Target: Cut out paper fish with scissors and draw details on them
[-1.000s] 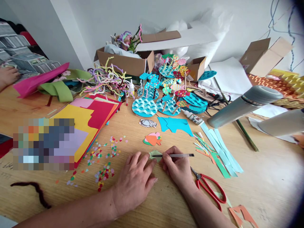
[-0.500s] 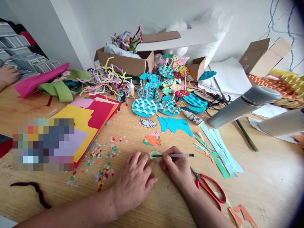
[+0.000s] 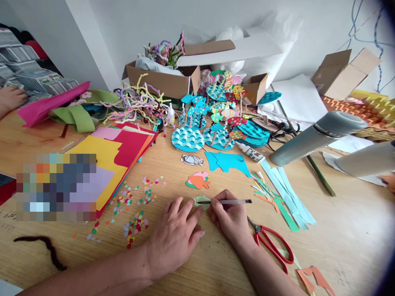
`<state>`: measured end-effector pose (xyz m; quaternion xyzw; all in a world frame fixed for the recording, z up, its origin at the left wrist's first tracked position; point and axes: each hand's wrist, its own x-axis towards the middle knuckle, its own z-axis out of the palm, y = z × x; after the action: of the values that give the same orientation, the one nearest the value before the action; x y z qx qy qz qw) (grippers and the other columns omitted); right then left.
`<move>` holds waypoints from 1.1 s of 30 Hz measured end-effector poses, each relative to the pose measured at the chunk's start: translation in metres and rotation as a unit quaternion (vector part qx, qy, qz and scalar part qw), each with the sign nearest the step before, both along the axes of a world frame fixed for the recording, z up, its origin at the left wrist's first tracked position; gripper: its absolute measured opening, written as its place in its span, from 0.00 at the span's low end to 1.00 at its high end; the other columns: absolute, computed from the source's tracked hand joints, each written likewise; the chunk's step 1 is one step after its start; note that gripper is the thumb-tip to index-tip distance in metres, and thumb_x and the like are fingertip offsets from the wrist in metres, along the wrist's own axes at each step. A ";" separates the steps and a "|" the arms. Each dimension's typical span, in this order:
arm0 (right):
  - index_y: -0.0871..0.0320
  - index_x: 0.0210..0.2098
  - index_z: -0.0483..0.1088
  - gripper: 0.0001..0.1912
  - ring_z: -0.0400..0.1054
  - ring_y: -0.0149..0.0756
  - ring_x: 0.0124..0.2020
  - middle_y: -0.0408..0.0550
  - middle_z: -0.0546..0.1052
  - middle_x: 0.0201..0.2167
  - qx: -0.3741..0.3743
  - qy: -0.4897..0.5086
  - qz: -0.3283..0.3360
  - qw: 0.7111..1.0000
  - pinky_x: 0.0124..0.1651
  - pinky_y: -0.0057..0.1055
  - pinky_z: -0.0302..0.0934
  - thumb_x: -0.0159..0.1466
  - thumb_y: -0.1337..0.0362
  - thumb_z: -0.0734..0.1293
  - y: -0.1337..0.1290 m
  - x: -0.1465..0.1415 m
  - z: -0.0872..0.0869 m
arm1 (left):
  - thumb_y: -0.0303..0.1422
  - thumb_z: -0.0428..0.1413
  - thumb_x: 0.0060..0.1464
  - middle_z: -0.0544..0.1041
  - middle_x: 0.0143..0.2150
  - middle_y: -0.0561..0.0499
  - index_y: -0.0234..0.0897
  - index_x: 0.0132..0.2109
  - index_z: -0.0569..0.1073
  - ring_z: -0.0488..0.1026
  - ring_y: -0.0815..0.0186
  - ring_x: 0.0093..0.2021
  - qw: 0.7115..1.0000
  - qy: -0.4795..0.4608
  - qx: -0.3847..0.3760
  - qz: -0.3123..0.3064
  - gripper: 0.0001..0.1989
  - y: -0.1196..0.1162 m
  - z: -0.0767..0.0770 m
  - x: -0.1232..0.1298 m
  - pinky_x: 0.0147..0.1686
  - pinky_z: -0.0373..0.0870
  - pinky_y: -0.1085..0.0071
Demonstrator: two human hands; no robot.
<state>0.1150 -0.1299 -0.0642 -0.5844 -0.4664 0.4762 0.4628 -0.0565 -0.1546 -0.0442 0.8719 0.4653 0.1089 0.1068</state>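
Note:
My right hand (image 3: 230, 213) pinches a thin dark pen (image 3: 234, 201), held almost level with its tip on a small light-green paper cutout (image 3: 202, 200). Dark lines show on the cutout. With its fingers stretched out, my left hand (image 3: 177, 230) lies flat, fingertips at the cutout's left and lower edge. Part of the cutout is hidden under both hands. Just beyond lie stacked orange, pink and green fish-shaped cutouts (image 3: 199, 181). Red-handled scissors (image 3: 273, 244) rest beside my right wrist. Small confetti pieces (image 3: 135, 222) are scattered left of my left hand.
Coloured paper sheets (image 3: 123, 152) lie at left, near pipe cleaners (image 3: 138, 100). Blue wavy paper discs (image 3: 188, 139) with fish stand at the back. Paper strips (image 3: 286, 197) and a grey flask (image 3: 317, 137) are at right. Another person's hand (image 3: 12, 100) shows far left.

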 end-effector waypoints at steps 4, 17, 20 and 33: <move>0.56 0.24 0.62 0.10 0.59 0.27 0.13 0.39 0.69 0.14 0.005 -0.008 0.001 1.000 0.13 0.22 0.51 0.58 0.60 0.66 0.000 0.000 -0.002 | 0.43 0.48 0.61 0.67 0.56 0.47 0.43 0.59 0.65 0.59 0.54 0.55 1.000 0.003 -0.003 0.002 0.22 0.000 0.000 0.000 0.53 0.61 0.56; 0.56 0.24 0.62 0.11 0.59 0.27 0.12 0.39 0.69 0.15 -0.001 -0.007 0.002 1.000 0.13 0.22 0.51 0.58 0.60 0.66 -0.001 0.000 0.000 | 0.43 0.48 0.61 0.67 0.57 0.47 0.44 0.59 0.65 0.59 0.54 0.55 1.000 0.009 -0.009 0.003 0.22 0.000 0.001 0.000 0.52 0.61 0.55; 0.56 0.24 0.62 0.11 0.59 0.27 0.12 0.39 0.69 0.14 0.000 0.000 0.002 1.000 0.13 0.22 0.51 0.58 0.60 0.67 -0.001 0.000 0.000 | 0.43 0.49 0.60 0.67 0.56 0.46 0.43 0.59 0.65 0.59 0.54 0.55 1.000 0.003 -0.002 0.003 0.22 0.000 0.001 0.000 0.53 0.61 0.56; 0.56 0.24 0.62 0.10 0.59 0.27 0.13 0.39 0.69 0.15 0.005 -0.005 0.009 1.000 0.14 0.22 0.51 0.58 0.61 0.66 0.000 0.001 -0.001 | 0.43 0.47 0.61 0.66 0.57 0.47 0.44 0.60 0.65 0.59 0.53 0.56 1.000 0.005 -0.014 0.002 0.22 0.000 0.000 0.000 0.53 0.60 0.55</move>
<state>0.1157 -0.1299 -0.0648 -0.5800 -0.4761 0.4750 0.4597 -0.0567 -0.1543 -0.0438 0.8700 0.4689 0.0986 0.1162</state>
